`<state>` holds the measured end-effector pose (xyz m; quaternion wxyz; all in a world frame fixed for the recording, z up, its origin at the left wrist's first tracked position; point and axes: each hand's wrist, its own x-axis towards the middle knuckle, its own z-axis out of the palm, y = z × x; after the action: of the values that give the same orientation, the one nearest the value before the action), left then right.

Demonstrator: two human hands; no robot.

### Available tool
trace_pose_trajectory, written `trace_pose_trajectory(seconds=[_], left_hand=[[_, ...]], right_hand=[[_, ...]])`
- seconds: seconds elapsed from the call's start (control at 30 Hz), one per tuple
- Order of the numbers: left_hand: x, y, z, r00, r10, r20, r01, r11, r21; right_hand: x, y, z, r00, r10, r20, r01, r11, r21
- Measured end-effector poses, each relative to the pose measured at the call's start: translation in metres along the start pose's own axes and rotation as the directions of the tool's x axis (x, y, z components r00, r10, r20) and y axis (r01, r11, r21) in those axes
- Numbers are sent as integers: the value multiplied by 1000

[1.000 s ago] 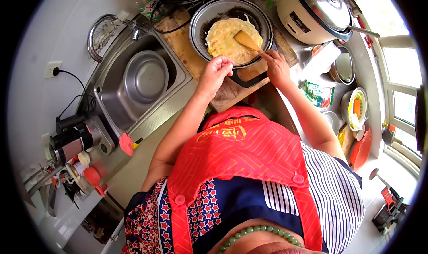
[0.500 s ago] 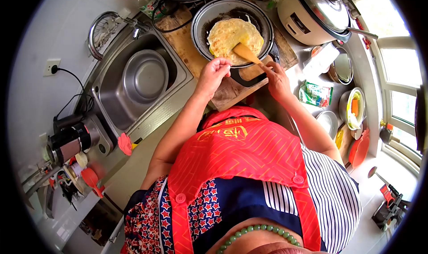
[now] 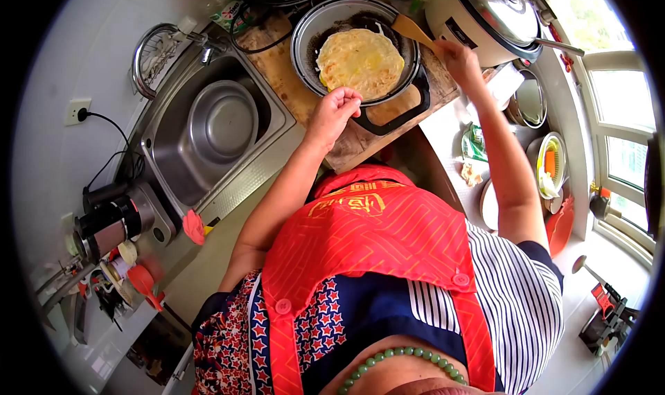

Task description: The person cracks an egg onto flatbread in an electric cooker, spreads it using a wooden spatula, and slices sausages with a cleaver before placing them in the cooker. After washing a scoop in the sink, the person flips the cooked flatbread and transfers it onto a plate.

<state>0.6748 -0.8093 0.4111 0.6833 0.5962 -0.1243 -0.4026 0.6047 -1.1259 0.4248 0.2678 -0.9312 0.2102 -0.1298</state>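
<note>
A round golden pancake lies flat in a round electric pan whose inside is darkened. My right hand grips a wooden spatula by its handle; the blade hangs over the pan's far right rim, apart from the pancake. At the near edge of the pan is my left hand, with thumb and fingers pinched together. Whatever those fingers hold, if anything, is too small to make out. The pan's black handle sticks out toward me on the right. Under the pan is a wooden board.
To the left, a metal basin sits in the sink below a faucet. A rice cooker stands close behind my right hand. Bowls, a green packet and a strainer basket line the right counter.
My right hand has lifted the spatula off the pancake and moved it up and right to the pan's far rim. My left hand stays nearly where it was.
</note>
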Motion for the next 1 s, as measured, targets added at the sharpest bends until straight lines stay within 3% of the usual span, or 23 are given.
trace_pose_trajectory(seconds=[0.1,0.2,0.3,0.33,0.37,0.43,0.77,0.8,0.9,1.0], left_hand=[[0,1,1,1000,26,7,-26,1000,4],[-3,-1,-1,999,33,-7,-33,999,-13],[-5,-5,-5,999,32,-29,-33,999,-24],[-6,-6,-6,999,32,-36,-33,999,-26],[-6,-7,-7,998,34,-45,-35,999,-27],[-5,-7,-7,998,35,-47,-38,997,-63],[-22,6,-16,992,58,-109,-68,993,-96],[-24,6,-17,992,47,-119,-59,993,-99],[-29,6,-25,989,35,-143,-50,993,-103],[-32,0,-33,986,50,-158,-68,992,-107]], right_hand=[[50,36,-8,989,-24,145,24,1000,4],[74,10,-31,886,231,402,-270,962,42],[116,25,-23,777,250,577,-281,959,-36],[123,9,-22,754,311,578,-241,950,-197],[134,-10,-14,755,278,595,-69,934,-349],[160,-34,2,741,226,633,269,763,-588],[269,-28,19,366,407,837,124,870,-477],[274,-31,23,259,412,874,38,899,-436],[291,-36,14,324,369,871,411,774,-481],[285,-41,11,377,188,907,716,561,-415]])
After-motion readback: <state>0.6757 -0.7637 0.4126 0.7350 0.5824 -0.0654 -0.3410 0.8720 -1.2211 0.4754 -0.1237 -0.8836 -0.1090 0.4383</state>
